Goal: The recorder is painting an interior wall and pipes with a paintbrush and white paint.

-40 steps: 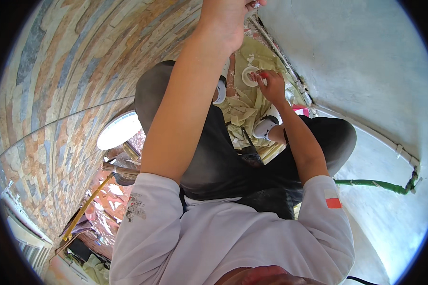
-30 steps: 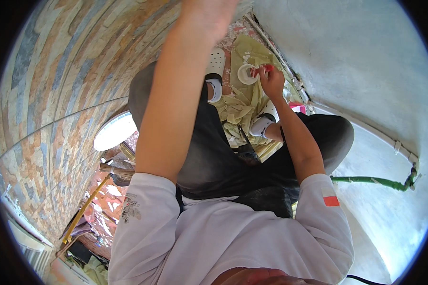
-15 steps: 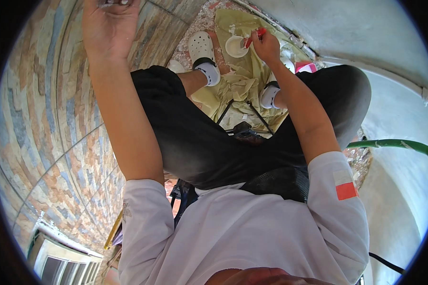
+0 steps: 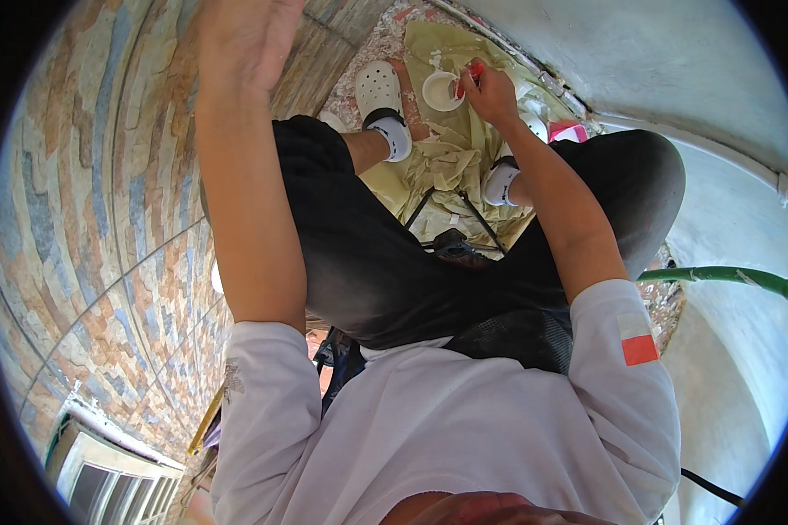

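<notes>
Landmark: one round, white, open tub (image 4: pixel 442 91), set on a crumpled olive-green sheet (image 4: pixel 460 45). I judge the sheet is spread to catch drips, and the tub placed forward between my feet for easy reach.

Item: one small red-handled hand tool (image 4: pixel 475 67) with a greyish head, located at the tub's right rim. Its head points left, toward the tub's opening; its long axis slants, from the handle beyond and right of the rim back toward me. Whether head and rim touch, I cannot tell.

Right hand (image 4: pixel 494 94): just right of the tub, fingers closed round the red handle, apparently gripped so that the head faces the opening.

Left hand (image 4: pixel 249 39): raised well left of the tub, before the multicoloured stone-strip wall (image 4: pixel 140 201). The fingers pass out of view; whether they hold anything, I cannot tell.

Footwear: a white perforated clog (image 4: pixel 378 86) on my left foot, near the tub's left side; its mate is partly hidden, right of the tub and nearer me.

Sundry: a pink object (image 4: pixel 569 132), kind unclear, right of the tub and nearer me.
</notes>
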Motion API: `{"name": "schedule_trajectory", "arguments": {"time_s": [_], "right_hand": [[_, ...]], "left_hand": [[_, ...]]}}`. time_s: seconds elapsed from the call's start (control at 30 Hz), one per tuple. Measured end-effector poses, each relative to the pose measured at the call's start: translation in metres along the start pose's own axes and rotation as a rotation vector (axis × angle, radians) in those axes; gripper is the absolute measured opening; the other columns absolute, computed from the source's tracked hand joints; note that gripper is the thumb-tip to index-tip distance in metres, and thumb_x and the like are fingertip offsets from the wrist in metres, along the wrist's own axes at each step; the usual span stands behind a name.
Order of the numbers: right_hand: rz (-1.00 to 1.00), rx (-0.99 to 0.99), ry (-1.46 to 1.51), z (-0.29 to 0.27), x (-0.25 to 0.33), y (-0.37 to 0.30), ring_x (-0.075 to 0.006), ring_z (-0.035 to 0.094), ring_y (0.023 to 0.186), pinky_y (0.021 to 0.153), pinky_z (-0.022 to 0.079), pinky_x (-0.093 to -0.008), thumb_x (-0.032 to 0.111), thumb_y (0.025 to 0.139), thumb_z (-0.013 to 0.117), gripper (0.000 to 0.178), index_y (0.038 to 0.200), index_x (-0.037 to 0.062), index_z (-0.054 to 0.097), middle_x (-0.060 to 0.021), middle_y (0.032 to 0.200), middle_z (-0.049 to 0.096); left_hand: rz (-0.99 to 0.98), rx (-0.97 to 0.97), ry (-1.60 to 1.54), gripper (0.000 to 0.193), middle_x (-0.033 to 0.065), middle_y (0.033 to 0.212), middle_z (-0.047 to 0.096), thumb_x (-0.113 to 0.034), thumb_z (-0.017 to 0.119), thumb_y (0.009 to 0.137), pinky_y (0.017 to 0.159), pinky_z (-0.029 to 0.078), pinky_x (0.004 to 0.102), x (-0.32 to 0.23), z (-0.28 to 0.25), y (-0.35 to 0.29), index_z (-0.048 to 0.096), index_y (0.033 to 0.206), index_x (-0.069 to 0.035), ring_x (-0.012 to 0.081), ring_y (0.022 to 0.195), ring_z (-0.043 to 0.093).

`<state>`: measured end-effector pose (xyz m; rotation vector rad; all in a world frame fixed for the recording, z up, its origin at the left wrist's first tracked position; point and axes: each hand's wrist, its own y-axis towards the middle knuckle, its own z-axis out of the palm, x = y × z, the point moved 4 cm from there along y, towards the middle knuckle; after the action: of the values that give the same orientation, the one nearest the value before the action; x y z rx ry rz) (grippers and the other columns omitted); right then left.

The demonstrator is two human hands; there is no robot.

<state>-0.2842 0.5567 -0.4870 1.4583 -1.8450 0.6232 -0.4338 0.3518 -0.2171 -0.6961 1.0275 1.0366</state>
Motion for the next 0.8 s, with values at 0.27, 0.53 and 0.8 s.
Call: {"name": "schedule_trajectory", "arguments": {"time_s": [0.27, 0.53, 0.8], "right_hand": [[-0.251, -0.055, -0.123, 0.011, 0.014, -0.007, -0.0362, 0.063, 0.067, 0.063, 0.048, -0.044, 0.025, 0.091, 0.059, 0.023, 0.082, 0.0038, 0.059, -0.0159, 0.071, 0.065], [0.025, -0.059, 0.079, 0.013, -0.017, -0.001, -0.0331, 0.068, 0.073, 0.065, 0.05, -0.0402, 0.025, 0.095, 0.057, 0.025, 0.093, 0.0012, 0.064, -0.0176, 0.079, 0.069], [0.067, -0.097, 0.244, 0.023, -0.031, -0.001, -0.0162, 0.058, 0.064, 0.061, 0.046, -0.0318, 0.021, 0.098, 0.056, 0.023, 0.094, -0.0006, 0.062, -0.0093, 0.072, 0.064]], "left_hand": [[-0.033, -0.1, 0.033, 0.019, 0.008, 0.098, 0.068, -0.013, 0.062, 0.096, 0.072, 0.048, 0.0247, -0.005, 0.0, -0.003, 0.066, 0.107, 0.001, 0.014, 0.082, 0.061], [0.084, 0.01, 0.003, 0.037, 0.0108, 0.095, 0.068, -0.026, 0.047, 0.102, 0.072, 0.049, 0.0325, -0.013, 0.017, -0.007, 0.065, 0.108, 0.006, 0.0182, 0.079, 0.061], [0.124, -0.183, 0.005, 0.043, 0.0108, 0.083, 0.066, -0.032, 0.043, 0.101, 0.067, 0.047, 0.0326, -0.02, 0.006, -0.013, 0.065, 0.094, 0.005, 0.0169, 0.066, 0.057]]}}
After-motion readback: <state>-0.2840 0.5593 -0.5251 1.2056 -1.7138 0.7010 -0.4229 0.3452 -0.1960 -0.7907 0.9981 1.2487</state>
